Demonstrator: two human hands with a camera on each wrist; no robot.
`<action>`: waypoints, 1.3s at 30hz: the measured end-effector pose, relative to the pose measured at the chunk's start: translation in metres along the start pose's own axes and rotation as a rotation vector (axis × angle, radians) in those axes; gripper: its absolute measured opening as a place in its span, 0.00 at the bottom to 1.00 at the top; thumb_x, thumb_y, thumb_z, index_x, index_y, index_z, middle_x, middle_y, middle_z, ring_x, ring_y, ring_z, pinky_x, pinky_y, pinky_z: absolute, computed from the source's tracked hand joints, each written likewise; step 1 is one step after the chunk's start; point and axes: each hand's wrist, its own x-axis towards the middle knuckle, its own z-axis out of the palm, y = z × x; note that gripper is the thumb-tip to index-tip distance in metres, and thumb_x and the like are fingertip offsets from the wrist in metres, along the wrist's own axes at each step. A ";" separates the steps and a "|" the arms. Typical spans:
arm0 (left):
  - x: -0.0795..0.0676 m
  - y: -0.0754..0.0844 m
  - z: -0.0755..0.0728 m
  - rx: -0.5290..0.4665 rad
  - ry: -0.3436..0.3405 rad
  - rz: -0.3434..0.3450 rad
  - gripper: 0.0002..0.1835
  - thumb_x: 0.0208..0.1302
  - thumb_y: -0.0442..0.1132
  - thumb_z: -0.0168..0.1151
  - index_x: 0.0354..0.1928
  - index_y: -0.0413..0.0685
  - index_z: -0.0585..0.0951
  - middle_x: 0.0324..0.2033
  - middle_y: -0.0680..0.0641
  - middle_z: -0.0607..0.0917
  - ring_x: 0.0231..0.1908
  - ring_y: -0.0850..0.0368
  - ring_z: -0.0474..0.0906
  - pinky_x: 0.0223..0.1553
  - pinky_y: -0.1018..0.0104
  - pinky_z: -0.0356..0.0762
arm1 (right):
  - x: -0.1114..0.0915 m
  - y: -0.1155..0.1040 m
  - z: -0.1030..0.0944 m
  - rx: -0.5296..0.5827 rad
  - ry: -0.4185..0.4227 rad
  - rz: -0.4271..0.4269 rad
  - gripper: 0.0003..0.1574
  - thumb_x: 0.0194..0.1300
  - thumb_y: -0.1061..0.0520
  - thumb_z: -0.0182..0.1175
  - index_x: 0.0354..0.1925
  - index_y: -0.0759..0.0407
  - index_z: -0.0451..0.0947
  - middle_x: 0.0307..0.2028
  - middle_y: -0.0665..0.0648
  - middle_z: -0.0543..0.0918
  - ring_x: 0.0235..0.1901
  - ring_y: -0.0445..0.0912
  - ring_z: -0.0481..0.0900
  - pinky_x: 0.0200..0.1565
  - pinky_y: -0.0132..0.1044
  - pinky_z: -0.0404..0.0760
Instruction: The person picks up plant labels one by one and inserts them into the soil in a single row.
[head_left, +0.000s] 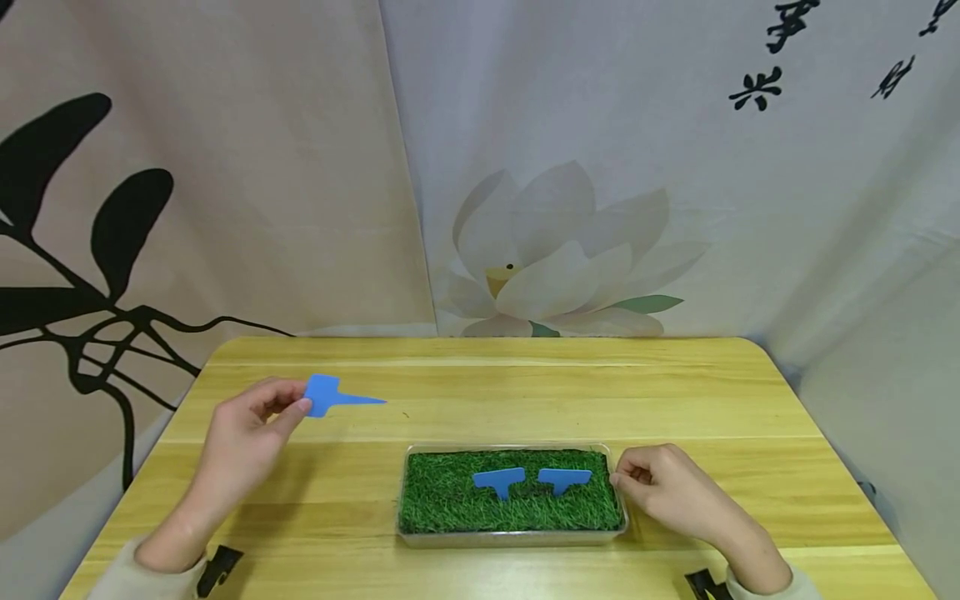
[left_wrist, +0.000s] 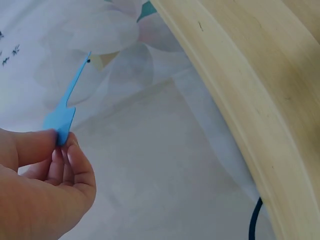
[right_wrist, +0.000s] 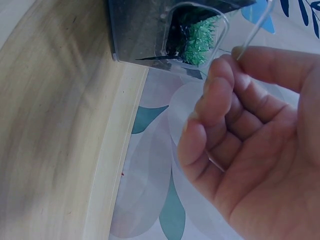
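Observation:
A blue T-shaped plant label (head_left: 322, 395) is pinched between the thumb and fingers of my left hand (head_left: 251, 429), held over the left of the table. Its broad head is in the grip and its pointed stem aims right; in the left wrist view the label (left_wrist: 61, 120) shows partly edge-on. My right hand (head_left: 678, 492) pinches the right rim of a clear plastic box (head_left: 517, 540) between thumb and forefinger. Green artificial grass (head_left: 442, 508) fills the box. Two blue labels, a left one (head_left: 498, 477) and a right one (head_left: 564, 477), stand in the grass, their lower stems hidden.
The box stands near the front of a light wooden table (head_left: 360, 500) with rounded back corners. Behind it hangs a pale curtain (head_left: 322, 167) printed with a lotus, dark leaves and characters. A small dark speck (head_left: 406, 414) lies on the tabletop.

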 end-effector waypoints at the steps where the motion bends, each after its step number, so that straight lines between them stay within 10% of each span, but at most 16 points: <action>1: -0.001 0.001 0.001 -0.009 0.013 0.012 0.08 0.68 0.26 0.68 0.48 0.34 0.88 0.40 0.43 0.88 0.38 0.68 0.78 0.41 0.83 0.74 | 0.000 0.000 0.000 -0.001 0.000 -0.004 0.15 0.74 0.58 0.64 0.29 0.44 0.82 0.19 0.39 0.71 0.18 0.32 0.63 0.23 0.31 0.68; 39: -0.036 0.021 0.057 -0.205 -0.160 0.262 0.16 0.59 0.19 0.71 0.43 0.47 0.92 0.39 0.57 0.89 0.37 0.61 0.85 0.39 0.73 0.83 | 0.001 0.000 -0.001 0.005 0.006 -0.016 0.14 0.74 0.57 0.65 0.29 0.45 0.82 0.19 0.39 0.71 0.18 0.32 0.64 0.23 0.31 0.68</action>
